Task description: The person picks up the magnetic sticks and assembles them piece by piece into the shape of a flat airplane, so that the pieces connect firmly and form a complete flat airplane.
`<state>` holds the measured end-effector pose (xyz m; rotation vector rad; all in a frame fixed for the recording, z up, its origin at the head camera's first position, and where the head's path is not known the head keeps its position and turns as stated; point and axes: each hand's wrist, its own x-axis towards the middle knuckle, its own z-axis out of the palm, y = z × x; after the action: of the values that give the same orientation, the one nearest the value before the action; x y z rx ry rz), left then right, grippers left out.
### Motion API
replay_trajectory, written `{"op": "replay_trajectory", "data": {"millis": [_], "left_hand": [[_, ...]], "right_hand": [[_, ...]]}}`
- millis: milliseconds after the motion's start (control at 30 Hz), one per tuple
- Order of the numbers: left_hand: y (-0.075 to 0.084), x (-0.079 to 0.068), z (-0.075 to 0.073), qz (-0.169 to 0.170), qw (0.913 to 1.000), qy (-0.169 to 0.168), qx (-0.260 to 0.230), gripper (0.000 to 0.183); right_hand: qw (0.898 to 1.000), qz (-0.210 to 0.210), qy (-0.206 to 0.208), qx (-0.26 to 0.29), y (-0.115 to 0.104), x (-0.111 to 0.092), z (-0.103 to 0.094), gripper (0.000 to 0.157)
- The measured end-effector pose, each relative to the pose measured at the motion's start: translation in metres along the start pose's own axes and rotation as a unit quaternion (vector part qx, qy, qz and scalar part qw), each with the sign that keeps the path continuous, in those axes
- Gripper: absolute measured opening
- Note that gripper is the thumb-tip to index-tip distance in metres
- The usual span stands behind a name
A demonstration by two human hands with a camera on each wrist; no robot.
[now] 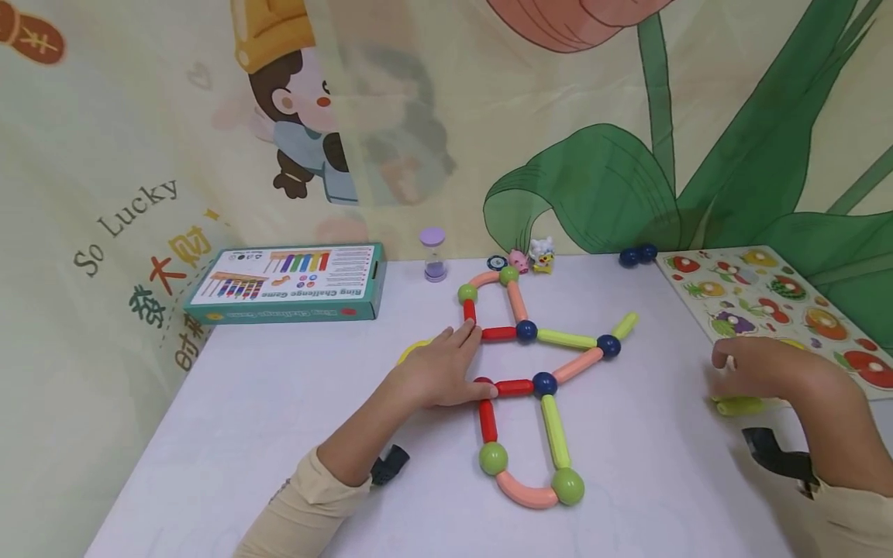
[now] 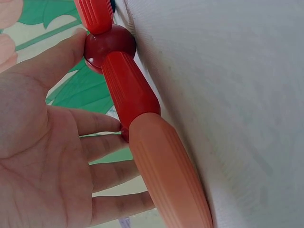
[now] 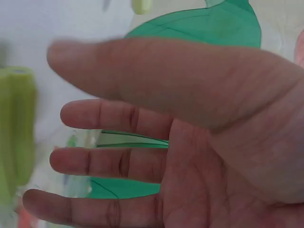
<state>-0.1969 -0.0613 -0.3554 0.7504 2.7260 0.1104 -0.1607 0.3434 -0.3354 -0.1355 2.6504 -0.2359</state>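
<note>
A fish-like outline of magnetic rods and balls lies on the white table, with red rods [image 1: 515,388], blue balls [image 1: 545,384], green balls [image 1: 493,458] and a pink curved rod [image 1: 525,493]. At its left side my left hand [image 1: 436,372] touches it with fingers spread and straight. In the left wrist view, its thumb is against a dark red ball [image 2: 114,45], and the fingertips meet the red rod [image 2: 130,90] and pink rod [image 2: 166,171]. My right hand [image 1: 767,368] hovers by yellow-green rods [image 1: 741,405], its fingers loosely extended, holding nothing.
Behind stand a game box [image 1: 286,283], a purple sand timer [image 1: 434,260] and small figurines [image 1: 541,254]. Two blue balls [image 1: 638,255] lie near a fruit board [image 1: 698,291] at right. Part of a yellow piece [image 1: 412,351] shows beside the left hand.
</note>
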Motion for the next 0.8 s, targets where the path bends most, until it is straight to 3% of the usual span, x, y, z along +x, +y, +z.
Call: {"op": "replay_trajectory", "data": {"millis": [200,400,600,800], "left_hand": [[-0.001,0.000,0.000,-0.004,1.0000,-0.001,-0.006,0.095],[-0.001,-0.001,0.000,-0.006,1.0000,-0.003,-0.001,0.096],[0.000,0.000,-0.001,-0.003,1.0000,-0.003,0.001,0.095],[0.001,-0.001,-0.002,-0.002,1.0000,-0.002,0.006,0.096]], "right_hand": [[0.999,-0.034,0.010,0.017,-0.007,0.013,0.008,0.041],[0.992,-0.095,0.080,0.004,-0.025,0.035,0.017,0.021],[0.982,-0.120,0.141,-0.037,-0.044,0.040,0.019,0.025],[0.977,-0.128,0.163,-0.050,-0.054,0.042,0.012,0.025]]}}
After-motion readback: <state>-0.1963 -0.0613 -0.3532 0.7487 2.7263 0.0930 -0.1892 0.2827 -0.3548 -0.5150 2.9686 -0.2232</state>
